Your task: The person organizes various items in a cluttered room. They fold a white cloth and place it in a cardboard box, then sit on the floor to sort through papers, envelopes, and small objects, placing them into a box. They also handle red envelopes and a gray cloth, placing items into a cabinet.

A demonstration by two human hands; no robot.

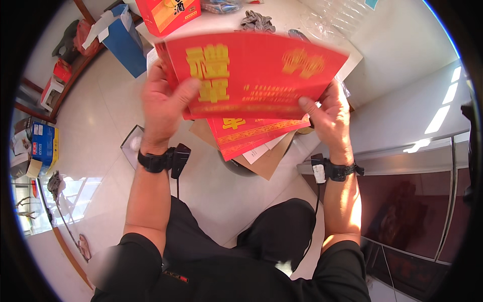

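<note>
A flat red paper bag or folder (256,71) with yellow printed characters is held up between both hands. My left hand (166,100) grips its left edge, thumb on the front face. At its lower right corner, my right hand (330,113) pinches it with the thumb in front. Below and partly behind it lie more red printed pieces (241,137), fanned over a white paper (256,154) and a brown cardboard piece (275,162). A dark round object (239,168) shows under this stack. The fingers behind the red item are mostly hidden.
A white table (353,62) stands ahead, bearing a red and gold box (169,17), a crumpled grey cloth (258,22) and clear plastic packaging (332,19). A blue box or bag (122,45) is at upper left. Dark red glossy cabinets (407,204) line the right side.
</note>
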